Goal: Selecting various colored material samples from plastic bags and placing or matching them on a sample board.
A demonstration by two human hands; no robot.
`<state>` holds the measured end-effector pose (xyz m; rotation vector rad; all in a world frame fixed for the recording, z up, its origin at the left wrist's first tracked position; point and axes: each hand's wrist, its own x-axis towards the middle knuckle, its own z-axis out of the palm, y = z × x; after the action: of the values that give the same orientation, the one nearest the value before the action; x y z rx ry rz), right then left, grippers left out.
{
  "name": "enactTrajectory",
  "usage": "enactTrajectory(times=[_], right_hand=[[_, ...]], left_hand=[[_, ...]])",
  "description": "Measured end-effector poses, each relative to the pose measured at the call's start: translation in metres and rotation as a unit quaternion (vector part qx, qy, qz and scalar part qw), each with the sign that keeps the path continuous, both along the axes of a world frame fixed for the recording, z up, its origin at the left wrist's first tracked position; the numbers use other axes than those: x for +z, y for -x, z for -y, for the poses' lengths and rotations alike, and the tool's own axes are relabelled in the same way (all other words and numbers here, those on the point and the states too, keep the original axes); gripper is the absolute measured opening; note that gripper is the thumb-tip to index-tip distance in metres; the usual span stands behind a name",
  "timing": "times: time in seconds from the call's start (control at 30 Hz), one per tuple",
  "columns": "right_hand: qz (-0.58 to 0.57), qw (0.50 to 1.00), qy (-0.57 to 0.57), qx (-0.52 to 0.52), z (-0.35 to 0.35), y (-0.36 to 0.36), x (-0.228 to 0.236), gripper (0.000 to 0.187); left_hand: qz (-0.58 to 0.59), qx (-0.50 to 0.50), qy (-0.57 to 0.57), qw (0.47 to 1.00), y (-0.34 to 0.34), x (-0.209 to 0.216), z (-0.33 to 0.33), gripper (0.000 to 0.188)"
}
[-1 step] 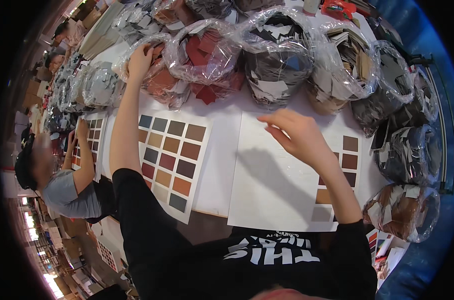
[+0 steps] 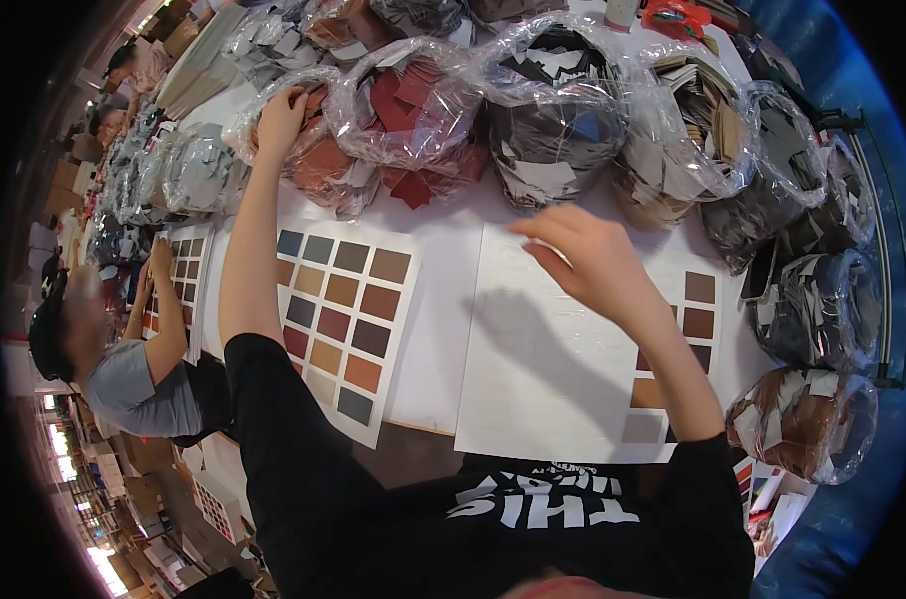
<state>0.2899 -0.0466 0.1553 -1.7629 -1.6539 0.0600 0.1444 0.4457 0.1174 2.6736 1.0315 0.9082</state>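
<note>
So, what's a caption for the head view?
Left hand at a bag of rusty pieces, right hand above a white sheet.

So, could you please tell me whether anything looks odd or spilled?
Nothing stands out: swatches sit in neat rows on the left sheet, the right hand hovers over the partly filled sheet, and the left hand is at a bag of rust-coloured pieces.

A black shirt (image 2: 423, 559) is worn, printed in white with block letters (image 2: 535, 514), some large, some smaller. The sleeves (image 2: 285, 404) are cut short, in plain black, and the forearms (image 2: 251, 245) are left bare.
</note>
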Motion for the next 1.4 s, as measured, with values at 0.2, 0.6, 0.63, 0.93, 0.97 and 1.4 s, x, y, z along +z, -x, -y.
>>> enactTrajectory(times=[0.2, 0.6, 0.63, 0.93, 0.97, 1.4], right_hand=[[0.133, 0.981, -0.141, -0.013, -0.099, -0.016, 0.024, 0.018], [0.286, 0.956, -0.046, 0.040, -0.201, -0.037, -0.017, 0.017], [0.286, 0.956, -0.046, 0.042, -0.200, -0.037, -0.020, 0.017], [0.307, 0.943, -0.130, 0.026, -0.191, -0.032, -0.026, 0.008], [0.316, 0.938, -0.140, 0.021, -0.190, -0.032, -0.026, 0.008], [-0.160, 0.938, -0.303, -0.051, -0.123, -0.013, 0.056, 0.022]], left_hand=[[-0.072, 0.017, 0.000, 0.997, -0.007, 0.015, -0.016, 0.031], [-0.114, -0.034, -0.098, 0.988, 0.032, 0.034, 0.046, 0.020], [-0.092, -0.048, -0.073, 0.992, 0.034, 0.036, 0.051, 0.021], [-0.033, -0.086, 0.048, 0.995, 0.038, 0.025, 0.017, 0.023], [-0.033, -0.095, 0.049, 0.994, 0.036, 0.026, 0.018, 0.022], [-0.042, 0.077, -0.100, 0.991, 0.027, 0.056, 0.063, 0.028]])
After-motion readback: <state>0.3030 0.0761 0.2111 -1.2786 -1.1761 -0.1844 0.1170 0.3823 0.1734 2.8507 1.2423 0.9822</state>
